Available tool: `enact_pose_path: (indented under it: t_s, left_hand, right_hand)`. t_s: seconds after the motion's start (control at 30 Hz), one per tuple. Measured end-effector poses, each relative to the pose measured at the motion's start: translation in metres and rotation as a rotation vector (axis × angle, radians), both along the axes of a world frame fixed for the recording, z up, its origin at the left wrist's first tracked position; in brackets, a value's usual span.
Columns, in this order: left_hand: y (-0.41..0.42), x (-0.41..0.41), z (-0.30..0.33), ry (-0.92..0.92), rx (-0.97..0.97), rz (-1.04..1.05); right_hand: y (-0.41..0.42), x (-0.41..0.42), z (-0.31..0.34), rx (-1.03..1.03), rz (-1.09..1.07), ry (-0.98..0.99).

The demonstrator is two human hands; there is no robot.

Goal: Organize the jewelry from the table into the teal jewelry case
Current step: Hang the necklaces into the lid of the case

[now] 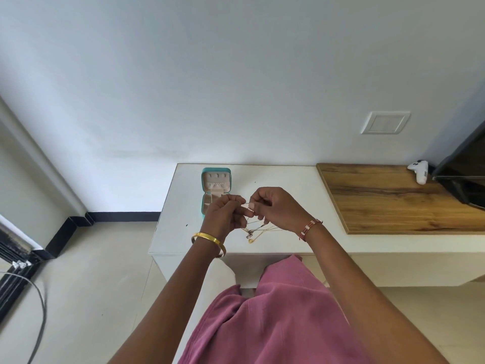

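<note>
Both hands pinch the same thin chain. My left hand (pixel 223 214) has thumb and forefinger closed on one end; my right hand (pixel 273 206) nips the other end just beside it, fingertips almost touching. Looks like I'm working a clasp or a tangle, too small to tell which. The rest of the necklaces (pixel 258 231) hang from the pinch toward 6 o'clock, and two pendants, one silvery and one gold, rest on the white table (pixel 178 232). How many chains there are I can't tell.

Teal jewelry case (pixel 215 190) sits at 11 o'clock from the hands, lid open and upright, partly hidden behind my left hand. The visible lid hooks and tray compartments look bare, so I judge nothing is stored yet, though the tray's near half is hidden.

Progress: early. Left to do: free the chain, put it in the case, then the other pieces.

Further out: wood board (pixel 393 198) at 3 o'clock, with a white controller (pixel 419 170) on its far edge.
</note>
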State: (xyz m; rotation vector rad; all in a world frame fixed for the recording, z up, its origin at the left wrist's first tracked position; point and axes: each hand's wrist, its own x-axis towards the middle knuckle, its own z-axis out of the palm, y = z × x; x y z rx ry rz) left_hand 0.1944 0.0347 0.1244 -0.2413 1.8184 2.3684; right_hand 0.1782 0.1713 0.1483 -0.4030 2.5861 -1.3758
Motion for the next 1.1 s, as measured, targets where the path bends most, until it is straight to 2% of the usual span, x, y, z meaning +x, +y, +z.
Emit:
enact_pose_path:
  t_s: [0.2, 0.37, 0.47, 0.57, 0.73, 0.83, 0.9, 1.0, 1.1]
  left_hand:
    - [-0.002, 0.003, -0.004, -0.024, -0.321, 0.103]
    - [0.002, 0.007, 0.001, 0.071, -0.329, 0.022]
    - [0.001, 0.007, 0.0, 0.17, -0.418, -0.029]
    - [-0.002, 0.007, -0.003, 0.254, -0.533, -0.021]
    - [-0.006, 0.005, -0.007, 0.299, -0.546, -0.018]
    - [-0.008, 0.002, -0.009, 0.244, -0.472, -0.017]
    - [-0.008, 0.001, -0.009, 0.158, -0.341, -0.055]
    - [-0.006, 0.001, -0.01, 0.058, -0.107, -0.111]
    - [-0.004, 0.001, -0.013, -0.04, 0.075, -0.099]
  right_hand:
    - [0.001, 0.002, 0.006, -0.035, 0.021, -0.128]
    - [-0.001, 0.002, 0.007, -0.051, 0.011, -0.163]
    - [0.0, 0.001, 0.008, -0.046, -0.001, -0.172]
    - [0.002, 0.0, 0.008, -0.03, -0.005, -0.17]
    - [0.003, -0.002, 0.008, 0.015, 0.026, -0.156]
    - [0.005, -0.002, 0.007, 0.024, 0.061, -0.205]
    - [0.006, -0.001, 0.006, -0.026, 0.113, -0.287]
    - [0.007, 0.0, 0.002, -0.187, 0.174, -0.411]
    - [0.008, 0.0, -0.002, -0.344, 0.135, -0.448]
